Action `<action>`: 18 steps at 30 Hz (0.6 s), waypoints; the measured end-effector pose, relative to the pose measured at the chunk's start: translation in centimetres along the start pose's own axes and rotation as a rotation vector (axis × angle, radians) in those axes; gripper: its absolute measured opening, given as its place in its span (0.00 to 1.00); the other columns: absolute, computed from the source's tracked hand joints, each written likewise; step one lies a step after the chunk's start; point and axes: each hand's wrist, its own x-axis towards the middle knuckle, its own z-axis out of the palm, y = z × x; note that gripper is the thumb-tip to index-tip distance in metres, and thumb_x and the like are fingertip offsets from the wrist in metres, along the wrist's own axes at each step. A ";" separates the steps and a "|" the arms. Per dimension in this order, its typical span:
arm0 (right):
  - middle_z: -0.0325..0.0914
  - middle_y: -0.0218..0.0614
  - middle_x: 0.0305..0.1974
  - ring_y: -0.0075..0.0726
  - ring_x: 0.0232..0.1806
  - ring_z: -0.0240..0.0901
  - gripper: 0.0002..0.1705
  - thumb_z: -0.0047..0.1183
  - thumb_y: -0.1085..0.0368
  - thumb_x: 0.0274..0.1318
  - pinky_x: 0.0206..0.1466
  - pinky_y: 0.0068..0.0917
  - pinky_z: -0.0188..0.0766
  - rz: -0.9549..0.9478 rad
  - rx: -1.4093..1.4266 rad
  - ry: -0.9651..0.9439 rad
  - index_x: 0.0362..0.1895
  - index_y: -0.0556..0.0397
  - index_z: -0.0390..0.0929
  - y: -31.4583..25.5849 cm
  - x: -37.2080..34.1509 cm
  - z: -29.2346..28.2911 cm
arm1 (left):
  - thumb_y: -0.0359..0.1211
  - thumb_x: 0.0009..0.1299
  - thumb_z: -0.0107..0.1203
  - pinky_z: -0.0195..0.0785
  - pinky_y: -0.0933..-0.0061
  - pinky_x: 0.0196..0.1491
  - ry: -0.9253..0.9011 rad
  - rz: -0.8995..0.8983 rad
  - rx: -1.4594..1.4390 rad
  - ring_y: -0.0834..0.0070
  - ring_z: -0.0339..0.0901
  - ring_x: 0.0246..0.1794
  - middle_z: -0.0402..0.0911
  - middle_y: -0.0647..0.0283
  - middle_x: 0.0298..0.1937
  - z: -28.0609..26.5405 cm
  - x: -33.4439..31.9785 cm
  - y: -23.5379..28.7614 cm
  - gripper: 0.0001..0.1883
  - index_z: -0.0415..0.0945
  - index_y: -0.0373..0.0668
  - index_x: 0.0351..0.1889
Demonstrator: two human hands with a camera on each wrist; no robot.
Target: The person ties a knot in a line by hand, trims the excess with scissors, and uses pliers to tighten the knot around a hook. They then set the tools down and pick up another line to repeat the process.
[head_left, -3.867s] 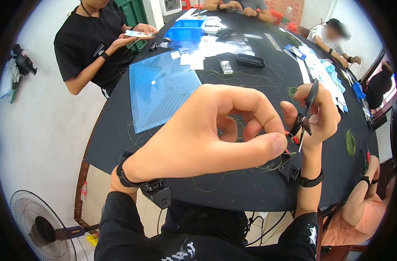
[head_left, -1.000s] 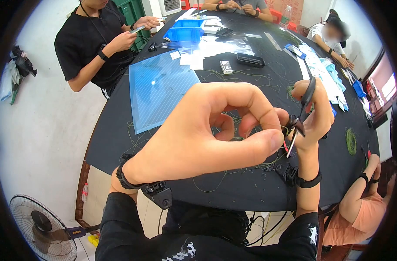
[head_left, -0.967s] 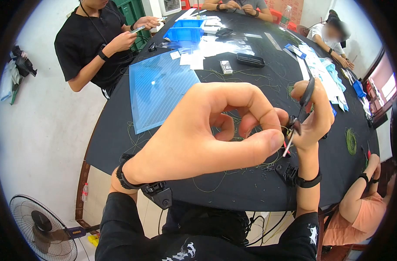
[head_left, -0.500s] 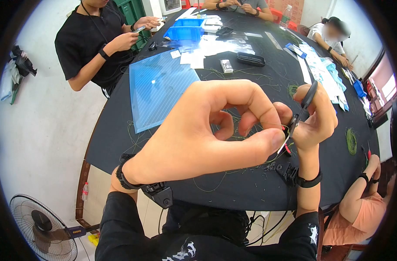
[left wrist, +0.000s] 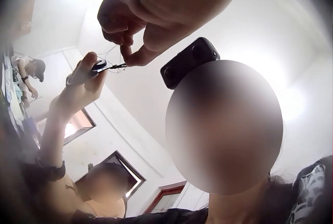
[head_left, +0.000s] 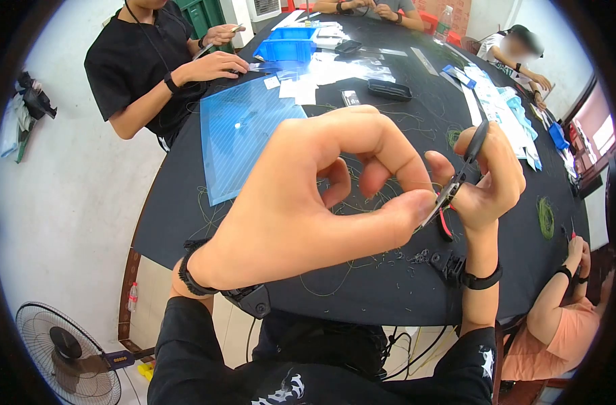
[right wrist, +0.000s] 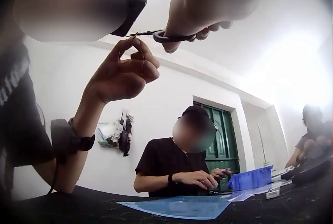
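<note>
In the head view my left hand (head_left: pixel 321 196) is raised over the black table, thumb and index finger pinching a thin green line. My right hand (head_left: pixel 493 179) grips small black-handled scissors (head_left: pixel 475 145), their blades reaching the left fingertips. From the right wrist view, the scissors (right wrist: pixel 169 37) lie level, the blade tips at a bit of green line (right wrist: pixel 135 35) on top of the left hand's (right wrist: pixel 122 73) pinch. Thin loops of line (left wrist: pixel 110 52) hang by the fingertips in the left wrist view. A red-handled tool (head_left: pixel 445 224) lies on the table below the scissors.
On the table (head_left: pixel 362 297) are a blue folder (head_left: pixel 237 142), a blue bin (head_left: pixel 286 47), a black tray (head_left: pixel 389 90), coiled green line (head_left: pixel 545 219) and small dark pieces (head_left: pixel 419 256). Other people sit around it. A fan (head_left: pixel 68 344) stands at the lower left.
The scissors have swung toward the left hand, and their blades now meet its fingertips. My left hand has risen slightly. The person at the left has lowered a hand to the table.
</note>
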 end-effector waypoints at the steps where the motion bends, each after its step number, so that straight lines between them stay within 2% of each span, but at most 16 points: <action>1: 0.57 0.31 0.14 0.32 0.14 0.53 0.25 0.72 0.62 0.24 0.17 0.24 0.50 -0.003 -0.004 -0.002 0.14 0.56 0.64 0.0 0.0 0.0 | 0.29 0.48 0.59 0.48 0.89 0.22 0.004 0.008 0.004 0.90 0.59 0.19 0.72 0.70 0.24 0.0 0.0 0.0 0.08 0.75 0.39 0.26; 10: 0.56 0.31 0.13 0.31 0.14 0.53 0.23 0.71 0.64 0.26 0.17 0.24 0.49 -0.005 -0.024 0.010 0.14 0.55 0.64 -0.1 0.0 0.0 | 0.29 0.49 0.59 0.48 0.89 0.22 0.018 0.061 0.014 0.90 0.59 0.18 0.72 0.71 0.24 0.1 0.1 -0.2 0.07 0.75 0.40 0.26; 18: 0.59 0.28 0.12 0.30 0.13 0.53 0.20 0.72 0.64 0.25 0.17 0.24 0.49 0.066 -0.006 0.080 0.15 0.55 0.69 0.2 -0.6 0.2 | 0.31 0.51 0.59 0.47 0.89 0.22 0.038 0.005 -0.017 0.90 0.58 0.20 0.71 0.72 0.23 0.3 0.0 0.2 0.07 0.74 0.40 0.25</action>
